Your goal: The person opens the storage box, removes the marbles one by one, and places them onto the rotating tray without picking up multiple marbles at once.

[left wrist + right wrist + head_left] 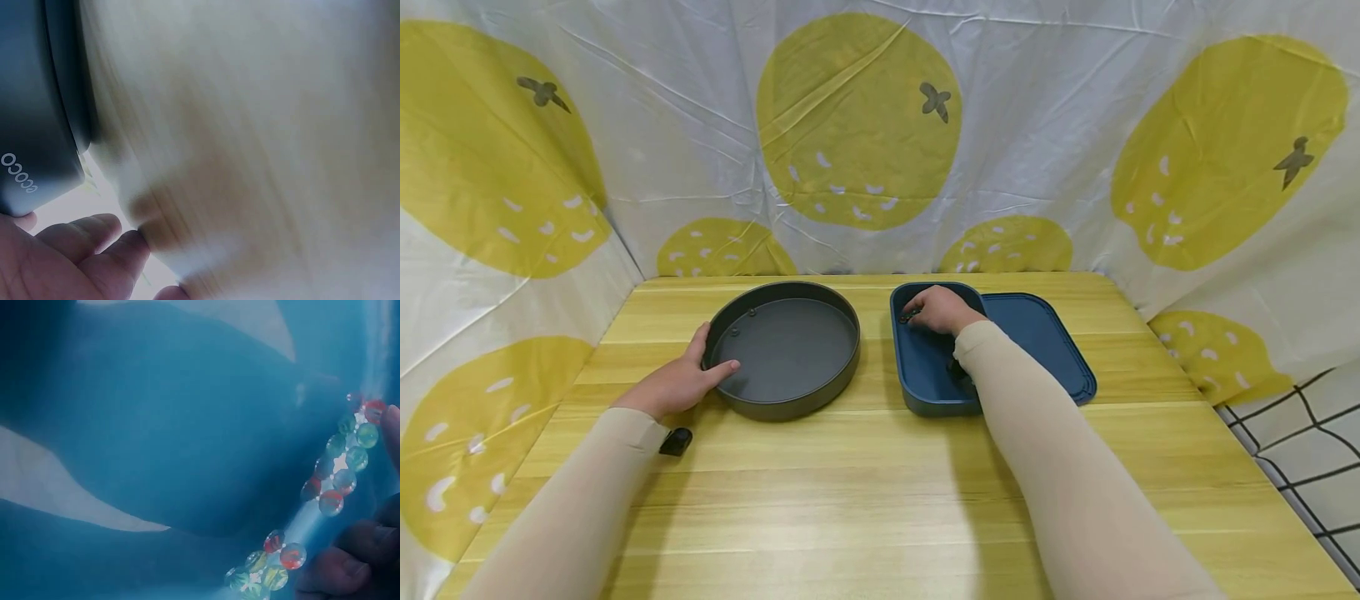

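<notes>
The left hand (673, 385) grips the near left edge of a round dark grey pan (790, 342), its thumb over the rim. Two small marbles (735, 332) lie inside the pan near its left wall. In the left wrist view, relaxed fingers (119, 250) are beside a dark wall (37, 106) lettered "ecoco". The right hand (942, 310) reaches into a deep blue box (925, 375), at its far left part. Several glass marbles (344, 481) with coloured swirls lie along the box wall, mirrored in it. One right finger (390, 434) touches or nearly touches an end marble.
A flat blue lid (1037, 342) lies right of the box, partly behind the right sleeve. All stand on a wooden table (850, 492). A white cloth with yellow fruit prints (857, 117) hangs along the back and sides. A grid-patterned cloth (1311, 442) shows at lower right.
</notes>
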Demonstrator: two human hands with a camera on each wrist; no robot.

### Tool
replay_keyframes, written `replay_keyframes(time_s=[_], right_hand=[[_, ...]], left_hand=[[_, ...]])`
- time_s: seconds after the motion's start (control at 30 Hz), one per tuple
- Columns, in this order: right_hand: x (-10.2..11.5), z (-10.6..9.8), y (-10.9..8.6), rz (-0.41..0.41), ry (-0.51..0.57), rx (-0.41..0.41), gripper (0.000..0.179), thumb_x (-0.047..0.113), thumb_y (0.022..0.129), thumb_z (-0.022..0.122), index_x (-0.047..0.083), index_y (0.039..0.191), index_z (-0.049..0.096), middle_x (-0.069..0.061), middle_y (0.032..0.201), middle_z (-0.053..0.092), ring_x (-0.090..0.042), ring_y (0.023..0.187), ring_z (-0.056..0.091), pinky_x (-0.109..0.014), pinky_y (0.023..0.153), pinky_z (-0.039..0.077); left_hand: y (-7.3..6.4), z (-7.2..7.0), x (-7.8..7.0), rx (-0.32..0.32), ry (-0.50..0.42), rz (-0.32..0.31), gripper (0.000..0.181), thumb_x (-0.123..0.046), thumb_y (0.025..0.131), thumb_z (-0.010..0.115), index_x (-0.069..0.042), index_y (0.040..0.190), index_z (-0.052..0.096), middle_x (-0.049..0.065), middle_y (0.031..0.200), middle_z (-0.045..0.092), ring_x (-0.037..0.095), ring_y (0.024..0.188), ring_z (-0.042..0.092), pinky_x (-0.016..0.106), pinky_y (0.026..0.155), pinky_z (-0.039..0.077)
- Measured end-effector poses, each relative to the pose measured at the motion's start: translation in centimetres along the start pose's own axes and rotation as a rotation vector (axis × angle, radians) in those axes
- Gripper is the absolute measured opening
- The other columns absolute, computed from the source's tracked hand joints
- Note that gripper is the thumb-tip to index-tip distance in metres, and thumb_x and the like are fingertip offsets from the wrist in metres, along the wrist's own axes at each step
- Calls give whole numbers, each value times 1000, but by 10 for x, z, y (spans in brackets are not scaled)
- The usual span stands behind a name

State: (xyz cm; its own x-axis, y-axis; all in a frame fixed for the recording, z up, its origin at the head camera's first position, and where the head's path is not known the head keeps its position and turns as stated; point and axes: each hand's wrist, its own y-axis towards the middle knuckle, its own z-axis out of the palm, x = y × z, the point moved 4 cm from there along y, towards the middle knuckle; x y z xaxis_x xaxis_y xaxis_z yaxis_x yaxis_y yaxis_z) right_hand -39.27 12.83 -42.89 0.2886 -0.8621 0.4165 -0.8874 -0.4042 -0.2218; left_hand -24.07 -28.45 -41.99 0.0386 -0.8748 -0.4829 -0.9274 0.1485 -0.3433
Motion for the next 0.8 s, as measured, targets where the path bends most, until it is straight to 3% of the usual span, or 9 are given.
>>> replay_keyframes(time_s=[0.3,0.5,0.8], right_hand=[[7,5,2,-42,-59,18,26,19,102,71,15,126,79,-8,135,73,-29,124,65,-45,105,53],[8,10,7,-54,-92,32,23,21,100,73,15,121,81,-7,132,74,-30,127,65,-46,109,51],[14,10,5,-67,-104,17,22,22,99,75,11,117,81,-7,125,77,-29,119,68,-45,105,53]], left_hand=[[2,1,3,-1,-17,5,112,-74,103,42,-10,165,-26,40,168,11,60,141,46,69,110,42],[3,3,3,-9,-19,11,112,-74,103,42,-10,165,-25,40,169,11,60,142,44,69,112,40],[3,2,4,-6,-16,13,110,-72,104,42,-10,165,-25,41,168,12,60,140,46,69,109,42]])
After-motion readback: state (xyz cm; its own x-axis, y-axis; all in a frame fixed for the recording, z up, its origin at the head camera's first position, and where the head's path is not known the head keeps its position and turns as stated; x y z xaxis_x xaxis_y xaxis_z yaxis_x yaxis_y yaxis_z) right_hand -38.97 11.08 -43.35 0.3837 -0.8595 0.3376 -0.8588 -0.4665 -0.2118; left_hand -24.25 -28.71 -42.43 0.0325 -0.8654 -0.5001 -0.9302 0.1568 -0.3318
